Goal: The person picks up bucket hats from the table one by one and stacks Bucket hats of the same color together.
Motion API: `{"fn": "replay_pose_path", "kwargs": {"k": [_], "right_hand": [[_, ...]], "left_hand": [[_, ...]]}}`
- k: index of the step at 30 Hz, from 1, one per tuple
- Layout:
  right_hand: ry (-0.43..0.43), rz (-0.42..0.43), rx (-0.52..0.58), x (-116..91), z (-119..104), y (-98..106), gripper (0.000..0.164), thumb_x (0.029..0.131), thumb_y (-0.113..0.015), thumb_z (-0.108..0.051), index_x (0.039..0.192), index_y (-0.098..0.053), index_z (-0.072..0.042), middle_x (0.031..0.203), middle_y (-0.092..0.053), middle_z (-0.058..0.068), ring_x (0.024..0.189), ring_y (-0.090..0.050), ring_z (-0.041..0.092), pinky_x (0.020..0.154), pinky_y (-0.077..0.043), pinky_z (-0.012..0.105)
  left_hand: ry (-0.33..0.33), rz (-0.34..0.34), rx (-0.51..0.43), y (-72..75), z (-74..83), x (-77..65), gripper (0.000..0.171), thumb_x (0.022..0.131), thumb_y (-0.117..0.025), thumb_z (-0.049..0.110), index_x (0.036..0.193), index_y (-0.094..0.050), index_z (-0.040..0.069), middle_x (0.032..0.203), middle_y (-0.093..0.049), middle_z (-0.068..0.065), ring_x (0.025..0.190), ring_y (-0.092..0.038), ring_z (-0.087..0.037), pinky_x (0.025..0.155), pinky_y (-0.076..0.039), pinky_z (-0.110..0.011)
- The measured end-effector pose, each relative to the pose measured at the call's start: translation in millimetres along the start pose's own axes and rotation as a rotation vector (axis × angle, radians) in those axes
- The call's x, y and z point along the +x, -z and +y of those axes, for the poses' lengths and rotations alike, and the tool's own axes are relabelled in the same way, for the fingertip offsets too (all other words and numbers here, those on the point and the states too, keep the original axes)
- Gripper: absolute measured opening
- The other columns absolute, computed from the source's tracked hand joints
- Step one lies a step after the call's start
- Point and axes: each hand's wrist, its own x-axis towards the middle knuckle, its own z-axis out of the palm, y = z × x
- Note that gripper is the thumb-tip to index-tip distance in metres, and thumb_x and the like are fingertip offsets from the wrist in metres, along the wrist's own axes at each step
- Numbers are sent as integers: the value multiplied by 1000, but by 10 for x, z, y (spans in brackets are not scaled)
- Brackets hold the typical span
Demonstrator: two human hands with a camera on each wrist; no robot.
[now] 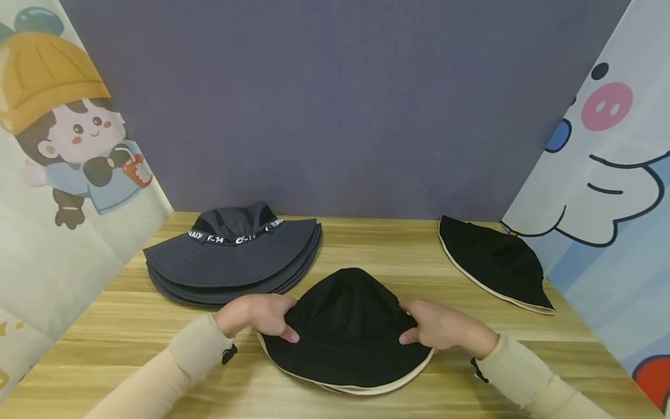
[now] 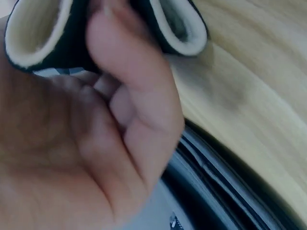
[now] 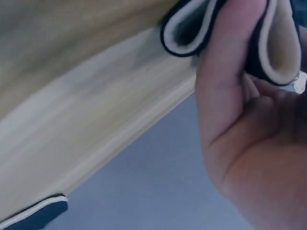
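Observation:
A black bucket hat [image 1: 350, 326] with a cream-edged brim is at the front middle of the table, crown up, with a second cream edge showing beneath its front brim. On its left side, my left hand [image 1: 264, 316] pinches the brim between thumb and fingers. My right hand [image 1: 437, 327] grips the opposite side the same way. In the left wrist view the brim [image 2: 189, 40] folds around the pinching fingers, its cream lining showing. The right wrist view has the brim [image 3: 184, 40] bunched likewise about the right fingers.
A stack of dark grey wide-brimmed hats [image 1: 235, 256], the top one with a lettered band, stands at the back left. Another black bucket hat [image 1: 494, 262] lies at the back right. A grey panel [image 1: 335, 110] rises behind the wooden table [image 1: 377, 238], with printed sheets at both sides.

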Motion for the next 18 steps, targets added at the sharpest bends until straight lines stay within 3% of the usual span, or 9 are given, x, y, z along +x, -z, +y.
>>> {"fn": "replay_pose_path", "kwargs": {"k": [3, 5, 8, 10, 14, 18], "right_hand": [[24, 6, -88, 20, -13, 4, 51, 90, -78, -17, 133, -58, 2, 123, -66, 11, 112, -64, 27, 91, -53, 45], [30, 25, -142, 22, -26, 2, 51, 90, -78, -19, 133, -57, 2, 127, -65, 13, 120, -61, 31, 100, -48, 49], [29, 64, -191, 12, -37, -6, 53, 90, -79, -21, 133, -56, 1, 131, -62, 15, 123, -59, 35, 101, -47, 51], [38, 97, -226, 6, -35, -15, 47, 88, -80, -22, 126, -59, -3, 126, -64, 12, 120, -60, 33, 99, -48, 50], [32, 149, -266, -4, -10, -36, 40, 85, -83, -25, 113, -61, -7, 110, -64, 5, 105, -62, 24, 90, -51, 46], [2, 177, -260, -5, 37, -43, 41, 83, -85, -29, 108, -60, -8, 102, -60, 0, 93, -59, 17, 82, -50, 42]], "left_hand": [[50, 21, 20, -17, 50, -4, 47, 83, -86, 23, 119, -63, 3, 116, -67, -8, 119, -60, -31, 103, -45, -46], [84, 28, 37, -15, 84, -6, 58, 82, -86, 25, 127, -61, -2, 123, -65, -12, 124, -58, -33, 105, -44, -47], [121, 45, 72, -9, 120, -8, 68, 81, -87, 28, 133, -58, -5, 130, -63, -16, 127, -56, -35, 106, -43, -48], [147, 61, 119, -3, 143, -9, 72, 79, -88, 33, 135, -59, -4, 131, -63, -16, 126, -56, -36, 105, -44, -49], [200, 98, 226, 6, 190, 0, 64, 74, -91, 41, 119, -68, 3, 116, -69, -12, 113, -63, -36, 96, -49, -50], [231, 104, 271, 14, 237, 19, 58, 71, -92, 43, 109, -68, 7, 109, -69, -10, 106, -64, -34, 90, -51, -50]]}}
